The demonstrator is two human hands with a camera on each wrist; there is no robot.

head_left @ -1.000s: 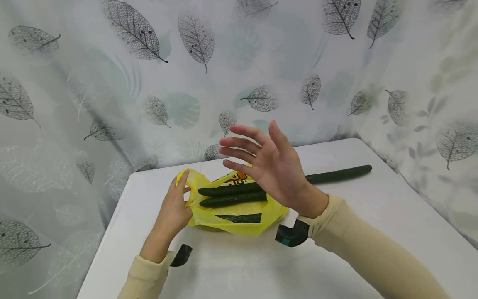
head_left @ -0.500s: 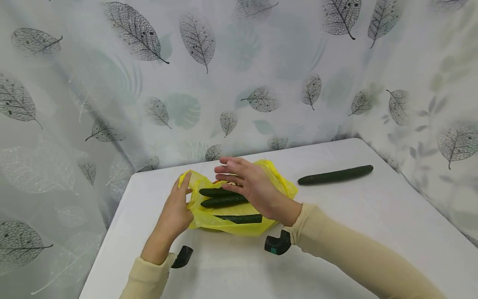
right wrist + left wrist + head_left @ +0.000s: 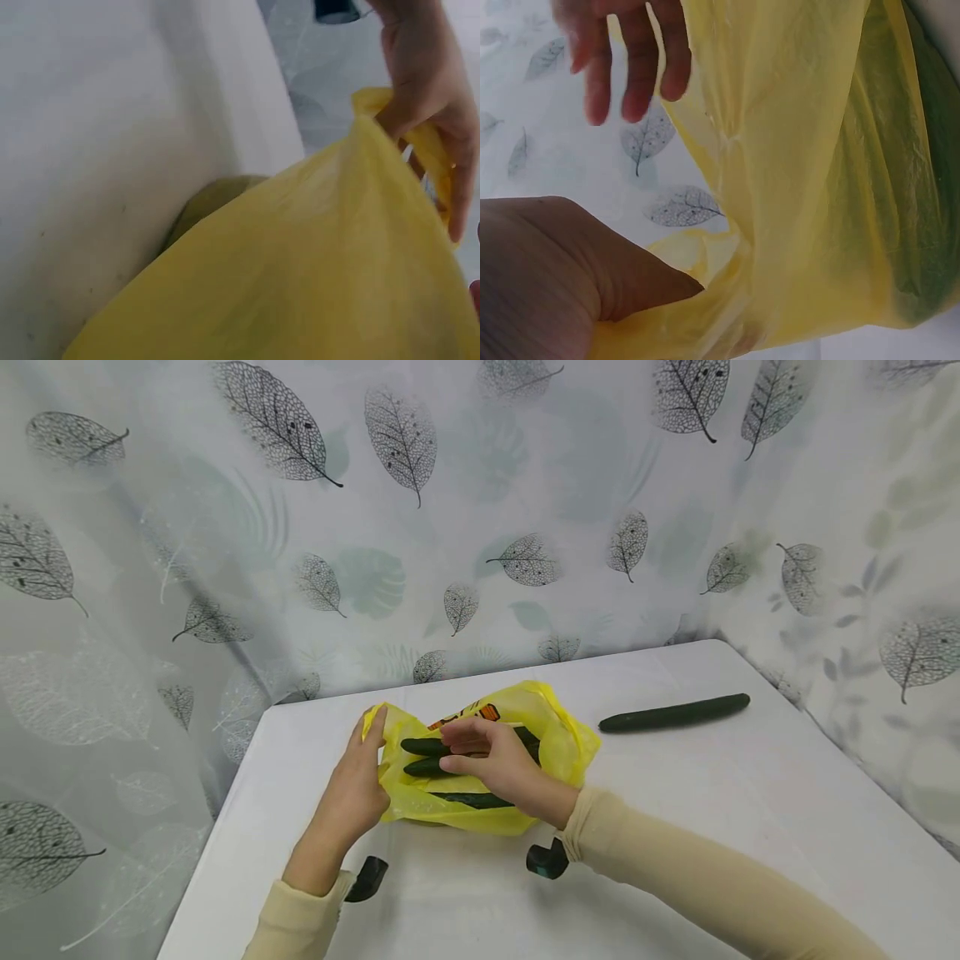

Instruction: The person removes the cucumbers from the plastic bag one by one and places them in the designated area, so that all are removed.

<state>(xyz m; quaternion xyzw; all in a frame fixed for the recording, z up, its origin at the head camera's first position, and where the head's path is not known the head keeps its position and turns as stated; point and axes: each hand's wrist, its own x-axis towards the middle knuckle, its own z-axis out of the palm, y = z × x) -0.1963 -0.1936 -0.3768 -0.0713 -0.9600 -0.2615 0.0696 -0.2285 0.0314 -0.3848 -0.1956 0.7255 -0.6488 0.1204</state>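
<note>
A yellow plastic bag (image 3: 564,739) lies on the white table with its mouth spread wide. Inside it I see an upper cucumber (image 3: 422,747), a middle cucumber (image 3: 422,767) and a lower cucumber (image 3: 468,800). My left hand (image 3: 351,789) holds the bag's left rim, and in the left wrist view the thumb (image 3: 637,281) presses into the film. Over the bag's mouth is my right hand (image 3: 504,767), its thumb and loosely bent fingers spread apart at the upper and middle cucumbers, partly covering them. The bag film hides most of that hand in the right wrist view.
Another cucumber (image 3: 675,714) lies on the white table (image 3: 720,827) to the right of the bag. A leaf-printed curtain (image 3: 480,510) hangs behind the table and along its sides. Small black wrist cameras sit under both sleeves.
My right hand has come down and turned from above the bag to the cucumbers inside it, uncovering the bag's right side. My left hand stays at the rim.
</note>
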